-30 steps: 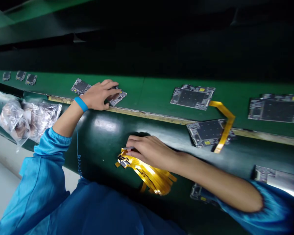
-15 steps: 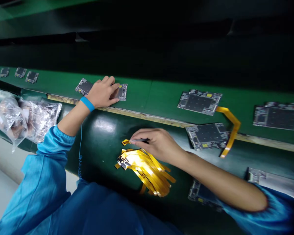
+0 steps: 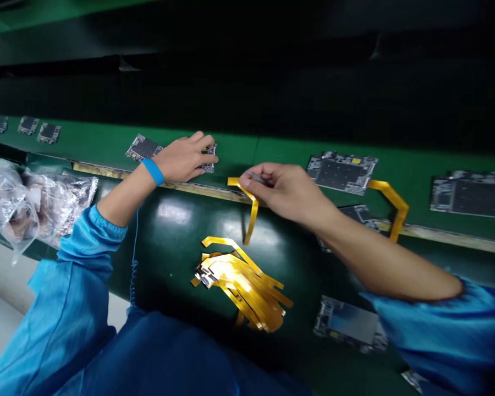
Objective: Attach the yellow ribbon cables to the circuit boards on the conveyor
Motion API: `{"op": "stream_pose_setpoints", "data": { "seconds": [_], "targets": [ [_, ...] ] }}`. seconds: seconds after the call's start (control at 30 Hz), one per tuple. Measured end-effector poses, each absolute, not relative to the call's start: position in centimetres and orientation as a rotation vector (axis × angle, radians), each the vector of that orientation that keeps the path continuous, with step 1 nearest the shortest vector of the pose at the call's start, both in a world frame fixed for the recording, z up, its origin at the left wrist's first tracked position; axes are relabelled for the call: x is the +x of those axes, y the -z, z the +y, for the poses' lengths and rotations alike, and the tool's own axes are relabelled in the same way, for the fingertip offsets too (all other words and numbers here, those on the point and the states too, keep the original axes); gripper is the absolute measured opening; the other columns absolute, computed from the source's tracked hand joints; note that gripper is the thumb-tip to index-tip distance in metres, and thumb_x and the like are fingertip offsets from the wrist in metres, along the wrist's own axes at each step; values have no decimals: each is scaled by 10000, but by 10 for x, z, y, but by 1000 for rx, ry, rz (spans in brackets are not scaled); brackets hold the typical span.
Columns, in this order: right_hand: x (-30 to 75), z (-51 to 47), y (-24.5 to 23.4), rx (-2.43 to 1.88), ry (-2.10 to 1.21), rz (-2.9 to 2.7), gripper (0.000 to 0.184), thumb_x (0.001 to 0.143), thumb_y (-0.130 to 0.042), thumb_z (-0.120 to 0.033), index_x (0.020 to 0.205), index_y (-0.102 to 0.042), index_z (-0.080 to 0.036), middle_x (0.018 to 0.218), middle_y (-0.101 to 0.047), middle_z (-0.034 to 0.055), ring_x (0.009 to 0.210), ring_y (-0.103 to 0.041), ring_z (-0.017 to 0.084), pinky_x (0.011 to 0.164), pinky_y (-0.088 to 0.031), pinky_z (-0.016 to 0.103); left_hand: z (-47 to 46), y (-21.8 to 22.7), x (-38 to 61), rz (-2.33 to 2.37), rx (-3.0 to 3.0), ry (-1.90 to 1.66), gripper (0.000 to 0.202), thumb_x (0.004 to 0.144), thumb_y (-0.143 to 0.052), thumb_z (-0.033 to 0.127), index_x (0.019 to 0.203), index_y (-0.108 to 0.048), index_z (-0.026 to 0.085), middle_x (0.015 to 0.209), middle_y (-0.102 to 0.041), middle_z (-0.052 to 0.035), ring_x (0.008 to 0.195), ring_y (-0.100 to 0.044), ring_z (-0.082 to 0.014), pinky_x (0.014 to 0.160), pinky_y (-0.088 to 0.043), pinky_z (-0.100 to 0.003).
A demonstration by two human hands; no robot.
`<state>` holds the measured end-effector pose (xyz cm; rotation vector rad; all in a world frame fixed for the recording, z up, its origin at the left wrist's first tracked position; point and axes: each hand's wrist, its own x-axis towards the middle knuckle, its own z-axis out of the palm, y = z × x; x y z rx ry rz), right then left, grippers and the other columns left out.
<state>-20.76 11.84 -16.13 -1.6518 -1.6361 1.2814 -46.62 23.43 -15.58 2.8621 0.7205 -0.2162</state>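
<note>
My left hand (image 3: 183,159) lies over a circuit board (image 3: 209,163) on the green belt, its fingers curved across it and covering most of it. The thumb is at the near edge. Between thumb and fingertips, my right hand (image 3: 289,190) pinches a yellow flex cable (image 3: 252,217), whose bent tail hangs down over the near edge of the belt. A slim grey tool (image 3: 256,177) also shows in that hand; its kind is unclear. Below lies a fanned pile of yellow flex cables (image 3: 247,280) on the dark green bench (image 3: 169,258).
Left of my left hand sits another circuit board (image 3: 142,147). To the right, a board (image 3: 342,171) has a flex cable (image 3: 390,198) at its side. More boards (image 3: 350,324) lie on the bench. Clear plastic bags (image 3: 61,203) rest at left. A coiled blue cord (image 3: 133,275) hangs nearby.
My right hand has moved up from the pile toward the belt, lifting one flex cable away. My left hand has shifted slightly right over the board.
</note>
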Motion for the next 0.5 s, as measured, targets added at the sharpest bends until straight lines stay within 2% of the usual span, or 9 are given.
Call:
{"op": "stream_pose_setpoints", "data": {
  "seconds": [0.17, 0.27, 0.37, 0.5],
  "targets": [
    [-201, 144, 176, -1653, -1187, -1549, 338, 893, -776, -461, 1114, -806, -207, 929, -795, 56, 819, -711, 240, 786, -599, 390, 233, 155, -462, 645, 2937, 235, 420, 1092, -584, 343, 1475, -704, 221, 1491, -592, -198, 1372, -542, -397, 969, -548, -482],
    [-201, 155, 184, -1627, -1202, -1523, 224, 888, -754, -363, 1035, -823, -209, 937, -798, 48, 828, -709, 237, 816, -595, 395, 233, 154, -457, 590, 2986, 212, 413, 1097, -592, 367, 1461, -704, 207, 1459, -603, -207, 1357, -537, -395, 904, -554, -448],
    [-200, 165, 191, -1661, -1210, -1511, 137, 886, -787, -364, 876, -789, -227, 858, -772, 37, 776, -691, 228, 766, -582, 376, 235, 151, -450, 540, 3025, 238, 394, 1083, -633, 379, 1443, -708, 234, 1426, -623, -191, 1342, -543, -382, 875, -549, -413],
    [-195, 171, 197, -1656, -1244, -1530, 225, 857, -852, -477, 865, -791, -260, 847, -770, 22, 765, -692, 231, 744, -592, 383, 241, 148, -441, 469, 3055, 298, 355, 1076, -647, 358, 1405, -724, 252, 1417, -638, -167, 1322, -558, -367, 875, -541, -400]
  ]
}}
